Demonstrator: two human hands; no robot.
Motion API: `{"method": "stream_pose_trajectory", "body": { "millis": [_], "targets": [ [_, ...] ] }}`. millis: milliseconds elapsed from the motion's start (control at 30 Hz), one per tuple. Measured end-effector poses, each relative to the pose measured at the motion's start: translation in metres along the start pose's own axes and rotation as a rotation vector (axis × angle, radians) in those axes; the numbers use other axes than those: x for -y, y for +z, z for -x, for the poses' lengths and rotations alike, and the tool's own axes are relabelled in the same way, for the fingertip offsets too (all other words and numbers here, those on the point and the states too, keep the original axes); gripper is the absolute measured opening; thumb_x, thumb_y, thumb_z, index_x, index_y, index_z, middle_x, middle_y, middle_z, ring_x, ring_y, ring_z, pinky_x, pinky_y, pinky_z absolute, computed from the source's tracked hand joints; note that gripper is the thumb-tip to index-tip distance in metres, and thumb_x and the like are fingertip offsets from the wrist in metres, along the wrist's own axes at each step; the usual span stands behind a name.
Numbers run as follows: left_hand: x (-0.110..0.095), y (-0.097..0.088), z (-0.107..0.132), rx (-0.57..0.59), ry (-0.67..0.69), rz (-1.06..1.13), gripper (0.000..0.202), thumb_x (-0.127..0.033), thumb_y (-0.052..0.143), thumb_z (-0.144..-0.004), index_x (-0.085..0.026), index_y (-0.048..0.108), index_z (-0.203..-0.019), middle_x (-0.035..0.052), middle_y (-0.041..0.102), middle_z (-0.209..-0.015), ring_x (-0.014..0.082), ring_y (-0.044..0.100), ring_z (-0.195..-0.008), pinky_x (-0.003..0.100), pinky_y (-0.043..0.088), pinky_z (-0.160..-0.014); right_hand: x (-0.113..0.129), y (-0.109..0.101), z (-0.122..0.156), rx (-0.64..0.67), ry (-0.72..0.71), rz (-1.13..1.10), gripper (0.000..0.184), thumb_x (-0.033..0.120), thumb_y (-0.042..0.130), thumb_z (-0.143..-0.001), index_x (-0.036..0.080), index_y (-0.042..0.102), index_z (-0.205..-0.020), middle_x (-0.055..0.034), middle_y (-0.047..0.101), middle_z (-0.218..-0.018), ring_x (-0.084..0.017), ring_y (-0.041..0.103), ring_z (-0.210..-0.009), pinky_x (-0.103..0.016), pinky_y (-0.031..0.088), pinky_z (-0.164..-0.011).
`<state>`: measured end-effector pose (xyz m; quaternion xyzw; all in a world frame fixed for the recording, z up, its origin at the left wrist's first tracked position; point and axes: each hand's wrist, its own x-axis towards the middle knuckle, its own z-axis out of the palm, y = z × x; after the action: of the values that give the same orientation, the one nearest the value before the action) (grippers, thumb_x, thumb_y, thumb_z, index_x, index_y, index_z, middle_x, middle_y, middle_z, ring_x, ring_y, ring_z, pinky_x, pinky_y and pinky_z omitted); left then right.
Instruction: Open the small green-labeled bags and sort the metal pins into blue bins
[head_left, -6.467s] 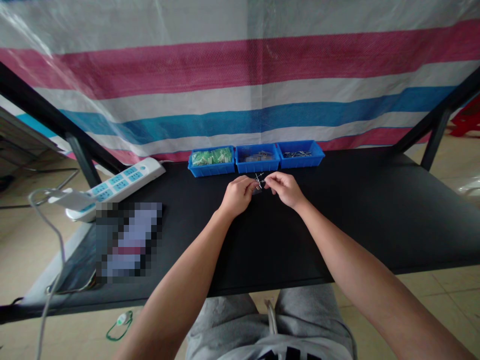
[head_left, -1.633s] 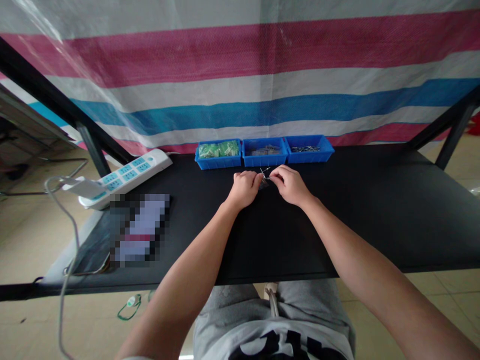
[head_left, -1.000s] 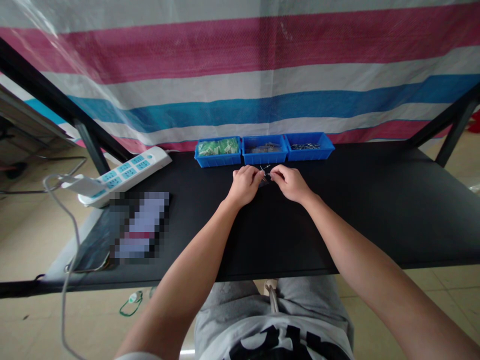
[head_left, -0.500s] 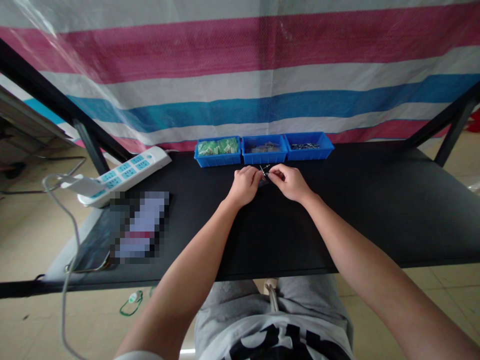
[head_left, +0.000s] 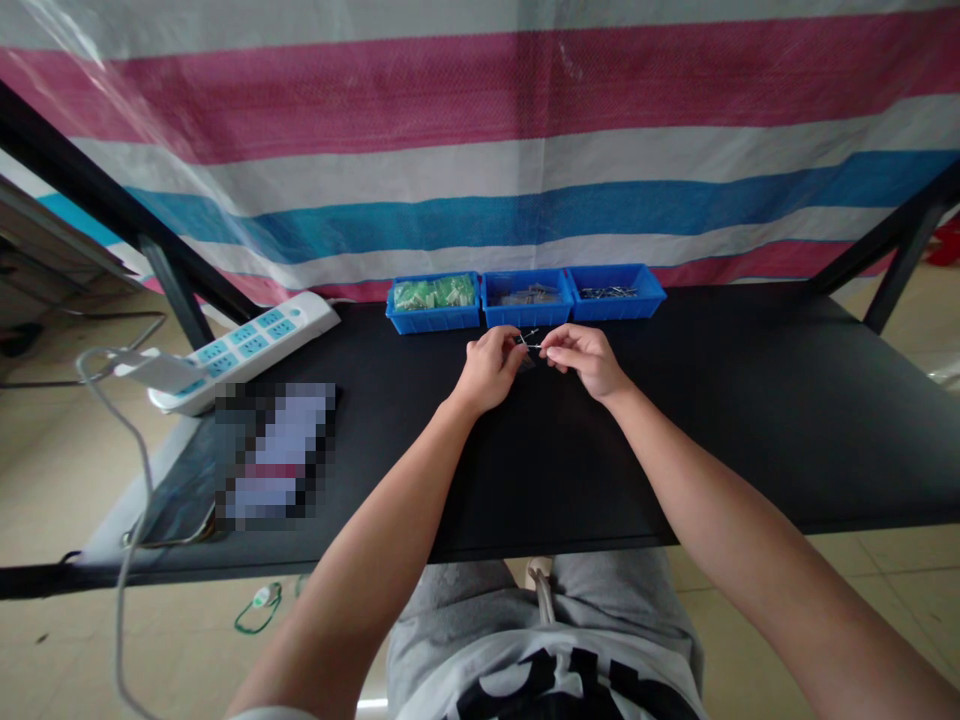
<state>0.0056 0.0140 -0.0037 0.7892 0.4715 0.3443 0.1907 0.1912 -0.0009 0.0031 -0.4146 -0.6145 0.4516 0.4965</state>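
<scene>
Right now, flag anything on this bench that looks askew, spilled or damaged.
The white power strip lies slanted across the black table's back-left corner. The blue bins sit in a neat row; nothing spilled.

Both bare forearms reach straight out from the body and angle inward, so the wrists nearly meet in the middle. The left hand (head_left: 489, 368) is loosely curled, knuckles up, with thumb and forefinger pinched at the edge facing its partner. The right hand (head_left: 585, 357) sits just beside it and a touch higher, fingers curled, tips nipped together and aimed at the left. Only a narrow gap separates the two sets of fingertips.
</scene>
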Motion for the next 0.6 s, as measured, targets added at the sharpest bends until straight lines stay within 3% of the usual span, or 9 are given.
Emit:
{"method": "stream_pose_trajectory", "body": {
  "millis": [100,200,333,467,600],
  "targets": [
    [0.0,0.0,0.001,-0.027,-0.054,0.002,0.04,-0.035,0.051,-0.092,-0.019,0.045,-0.128,0.0056,0.065,-0.106,0.0192,0.061,-0.096,0.039,0.04,-0.092,-0.005,-0.008,-0.003,-0.156,-0.067,0.11,0.022,0.038,0.065,-0.07,0.018,0.064,-0.079,-0.0034,0.065,-0.073,-0.015,0.054,-0.062,-0.029,0.042,-0.056],
    [0.0,0.001,0.001,-0.006,-0.088,-0.036,0.043,-0.035,0.052,-0.091,-0.018,0.045,-0.129,0.0087,0.063,-0.112,0.0223,0.06,-0.102,0.042,0.04,-0.093,-0.012,-0.022,-0.009,-0.324,-0.126,0.25,0.025,0.035,0.062,-0.07,0.019,0.065,-0.089,-0.0064,0.069,-0.089,-0.019,0.058,-0.077,-0.032,0.047,-0.066],
    [-0.001,0.0,0.001,0.055,-0.088,-0.078,0.041,-0.034,0.053,-0.09,-0.018,0.047,-0.127,0.0107,0.061,-0.116,0.0253,0.059,-0.108,0.045,0.04,-0.095,-0.021,-0.043,-0.014,-0.438,-0.129,0.449,0.045,0.032,0.061,-0.07,0.02,0.064,-0.114,-0.0097,0.067,-0.117,-0.025,0.057,-0.096,-0.038,0.049,-0.075],
    [-0.002,0.0,0.001,0.09,-0.081,-0.096,0.042,-0.031,0.053,-0.089,-0.016,0.047,-0.127,0.0124,0.061,-0.117,0.0269,0.058,-0.113,0.047,0.039,-0.097,-0.027,-0.054,-0.018,-0.461,-0.103,0.637,0.068,0.029,0.063,-0.069,0.017,0.052,-0.135,-0.0131,0.058,-0.134,-0.032,0.046,-0.121,-0.049,0.044,-0.096],
    [-0.002,0.001,0.002,0.101,-0.082,-0.103,0.039,-0.025,0.053,-0.087,-0.017,0.048,-0.125,0.012,0.061,-0.118,0.0264,0.057,-0.114,0.047,0.039,-0.098,-0.032,-0.055,-0.019,-0.431,-0.07,0.806,0.081,0.029,0.064,-0.071,0.014,0.038,-0.146,-0.0175,0.05,-0.142,-0.037,0.041,-0.128,-0.056,0.035,-0.105]
  ]
}}
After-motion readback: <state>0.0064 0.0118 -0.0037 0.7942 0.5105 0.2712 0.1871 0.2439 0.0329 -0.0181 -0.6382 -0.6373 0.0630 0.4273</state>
